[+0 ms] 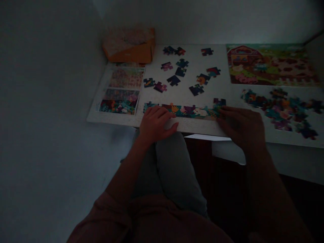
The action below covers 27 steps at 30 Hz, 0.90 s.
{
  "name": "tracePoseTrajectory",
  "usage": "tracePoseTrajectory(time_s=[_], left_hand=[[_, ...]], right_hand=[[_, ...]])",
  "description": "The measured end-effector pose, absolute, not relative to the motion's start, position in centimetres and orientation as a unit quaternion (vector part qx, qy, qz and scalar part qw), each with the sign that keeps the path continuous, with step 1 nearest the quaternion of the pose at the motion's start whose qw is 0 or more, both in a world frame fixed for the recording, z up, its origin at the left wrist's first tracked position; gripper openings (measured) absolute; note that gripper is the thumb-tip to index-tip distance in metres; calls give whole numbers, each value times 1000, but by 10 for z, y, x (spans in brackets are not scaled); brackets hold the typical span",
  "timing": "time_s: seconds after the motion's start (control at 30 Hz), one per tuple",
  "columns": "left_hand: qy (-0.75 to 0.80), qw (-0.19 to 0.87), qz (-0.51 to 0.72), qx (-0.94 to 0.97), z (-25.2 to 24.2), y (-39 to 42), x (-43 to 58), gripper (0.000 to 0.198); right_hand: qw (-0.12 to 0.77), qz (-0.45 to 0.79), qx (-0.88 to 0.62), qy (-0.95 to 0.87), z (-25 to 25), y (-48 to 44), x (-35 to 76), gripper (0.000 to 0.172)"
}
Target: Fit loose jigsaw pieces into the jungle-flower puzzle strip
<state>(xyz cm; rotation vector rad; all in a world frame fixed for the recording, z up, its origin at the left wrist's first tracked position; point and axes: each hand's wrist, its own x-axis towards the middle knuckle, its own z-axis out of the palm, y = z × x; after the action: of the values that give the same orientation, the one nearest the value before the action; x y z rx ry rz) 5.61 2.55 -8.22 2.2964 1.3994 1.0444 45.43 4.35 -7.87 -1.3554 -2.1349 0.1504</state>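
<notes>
A joined strip of jigsaw pieces (188,110), with a white rabbit among plants, runs along the table's front edge. Over its left end lies my left hand (157,121), fingers stretched out and resting on the pieces, thumb apart. At the strip's right end my right hand (240,123) has its fingers closed, fingertips on a puzzle piece (218,105). Part of that piece is covered by the fingers, and a dark tab stands up above the strip there. Several loose puzzle pieces (173,80) are spread behind the strip.
A heap of puzzle pieces (280,109) lies on the right of the white table (197,125). Behind it is a farm picture (270,65). A printed picture sheet (121,89) lies at left, before an orange box (130,47). Walls bound the table.
</notes>
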Motion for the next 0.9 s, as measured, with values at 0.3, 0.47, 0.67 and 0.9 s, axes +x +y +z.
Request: tracePoseTrajectory(time_s=[0.3, 0.47, 0.67, 0.9], left_hand=[[452, 150, 438, 762, -95, 35, 51, 26], [452, 91, 405, 789, -91, 34, 48, 25], [496, 19, 328, 804, -71, 19, 56, 13], [504, 24, 324, 800, -72, 23, 56, 16]], right_hand=[[294, 55, -514, -804, -74, 43, 447, 27], [269, 63, -532, -801, -73, 43, 447, 27], [288, 55, -524, -800, -81, 45, 449, 32], [294, 78, -515, -802, -81, 46, 450, 35]])
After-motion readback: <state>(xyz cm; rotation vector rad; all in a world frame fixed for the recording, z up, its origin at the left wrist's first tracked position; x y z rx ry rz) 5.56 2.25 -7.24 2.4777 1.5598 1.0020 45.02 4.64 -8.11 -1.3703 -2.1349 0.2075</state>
